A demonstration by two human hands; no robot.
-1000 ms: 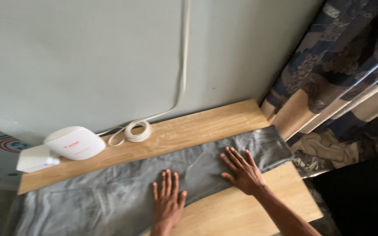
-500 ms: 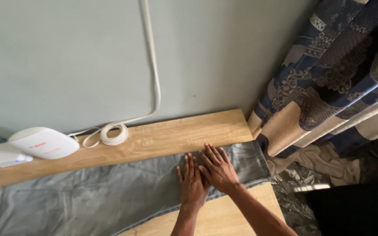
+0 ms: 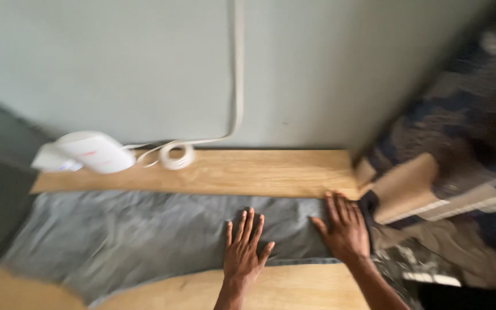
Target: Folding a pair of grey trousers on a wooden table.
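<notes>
**Both hands flat on grey cloth, wooden table by the wall**

Head view, blurred throughout; fine detail is lost.

A long piece of grey cloth (image 3: 144, 235) lies spread across a light wooden table (image 3: 248, 171), running from the left edge to the right end. Surface shows soft creases. A bare strip of wood is visible behind it, along the wall, and another in front of it, nearest the person.

Left hand (image 3: 243, 252): open, palm down, fingers spread and pointing toward the wall. It rests on the cloth near the cloth's front edge, right of the middle.

Right hand (image 3: 344, 228): also open and flat, palm down, fingers spread. It lies on the right end of the cloth, close to the table's right edge. Neither hand grips anything; both simply press on the fabric. The two hands are near each other but apart, with cloth showing between them.

On the back strip of wood, at left: a white iron (image 3: 90, 152) lying against the wall. Just right of it, a coil of white cord (image 3: 174, 155). A white cable (image 3: 237, 69) runs up the pale grey-green wall (image 3: 116, 63) from there.

Right of the table: patterned dark blue and tan fabric (image 3: 443, 166) hanging in folds, too blurred to tell more.
</notes>
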